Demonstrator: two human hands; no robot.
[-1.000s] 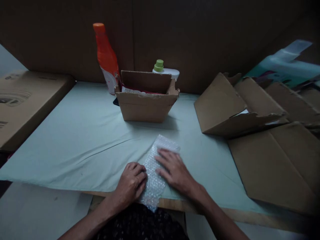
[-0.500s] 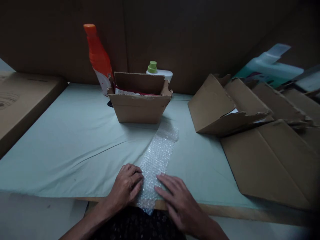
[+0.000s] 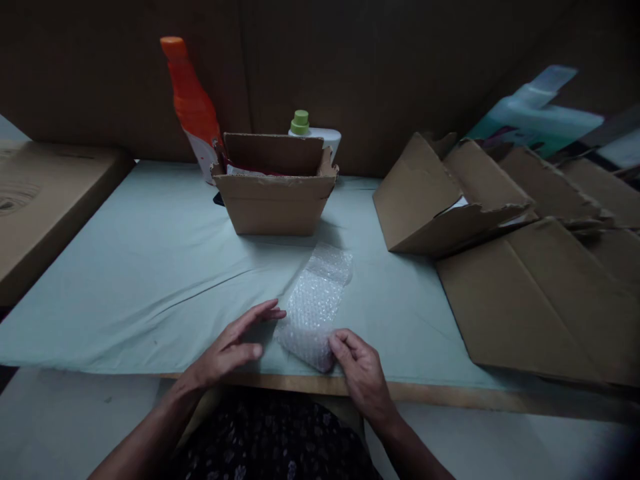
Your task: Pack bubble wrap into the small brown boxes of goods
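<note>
A strip of bubble wrap (image 3: pixel 317 293) lies on the pale green cloth near the table's front edge. Its near end is folded back over itself, while the far end lies flat towards a small cardboard box. My right hand (image 3: pixel 363 370) pinches the right side of the fold between thumb and fingers. Just left of the wrap, my left hand (image 3: pixel 233 350) is held open, thumb and fingers apart, fingertips close to the wrap's edge. It holds nothing.
An open cardboard box (image 3: pixel 277 207) with packets inside stands behind the wrap. An orange bottle (image 3: pixel 193 100) and a white bottle with green cap (image 3: pixel 327 137) stand behind it. Several tilted boxes (image 3: pixel 530 300) crowd the right, below a teal bottle (image 3: pixel 540 120). A flat carton (image 3: pixel 60 200) lies left.
The wrap's near end, which hung over the table edge, is now folded up onto the strip. My left hand has let go and opened; my right hand now pinches the fold.
</note>
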